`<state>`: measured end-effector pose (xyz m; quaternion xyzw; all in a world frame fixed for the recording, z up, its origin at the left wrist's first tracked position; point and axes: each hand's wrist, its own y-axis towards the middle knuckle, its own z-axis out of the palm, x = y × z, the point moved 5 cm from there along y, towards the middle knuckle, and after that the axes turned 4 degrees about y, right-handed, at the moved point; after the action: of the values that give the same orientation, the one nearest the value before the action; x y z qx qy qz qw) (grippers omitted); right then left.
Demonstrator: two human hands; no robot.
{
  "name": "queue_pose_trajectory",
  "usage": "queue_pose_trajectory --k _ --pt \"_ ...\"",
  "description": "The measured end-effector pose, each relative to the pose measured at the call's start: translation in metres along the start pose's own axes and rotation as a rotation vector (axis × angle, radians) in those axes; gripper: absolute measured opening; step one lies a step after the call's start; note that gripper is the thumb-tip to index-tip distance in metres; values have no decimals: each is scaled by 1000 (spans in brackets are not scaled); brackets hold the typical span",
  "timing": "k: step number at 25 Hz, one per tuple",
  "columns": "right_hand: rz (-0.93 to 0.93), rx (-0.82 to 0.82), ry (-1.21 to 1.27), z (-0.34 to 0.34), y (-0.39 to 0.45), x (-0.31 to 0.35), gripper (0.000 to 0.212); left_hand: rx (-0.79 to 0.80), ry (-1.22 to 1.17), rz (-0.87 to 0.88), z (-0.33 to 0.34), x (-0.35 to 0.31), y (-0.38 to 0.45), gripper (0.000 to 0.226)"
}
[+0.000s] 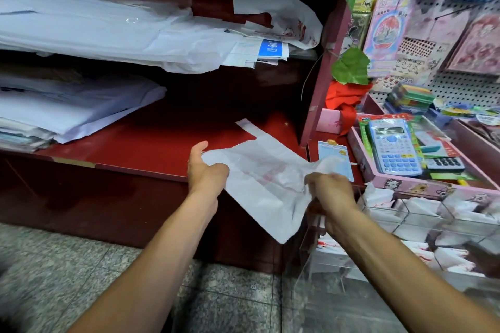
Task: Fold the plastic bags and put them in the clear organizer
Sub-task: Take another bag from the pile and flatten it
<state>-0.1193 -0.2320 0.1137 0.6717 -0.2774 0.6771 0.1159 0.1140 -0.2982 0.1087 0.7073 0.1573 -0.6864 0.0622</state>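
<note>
— What are we holding?

— A thin white plastic bag with faint red print (259, 178), creased and flattened, its handle loops pointing away over the red shelf (140, 143). Our left hand (207, 167) pinches its left edge under the thumb; our right hand (328, 189) grips the crumpled right side.

— And the clear acrylic organizer (405, 224)?

— Just right of the bag, lower down, its compartments already holding folded white bags (422, 208).
</note>
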Motion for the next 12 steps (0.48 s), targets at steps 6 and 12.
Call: queue_pose_trajectory --k 6,12 --pt "-1350 77 -600 16 -41 69 16 17 207 46 8 -5 -8 48" --pt "-1813 259 -1043 51 -65 39 7 349 -524 -310 9 -17 -10 60"
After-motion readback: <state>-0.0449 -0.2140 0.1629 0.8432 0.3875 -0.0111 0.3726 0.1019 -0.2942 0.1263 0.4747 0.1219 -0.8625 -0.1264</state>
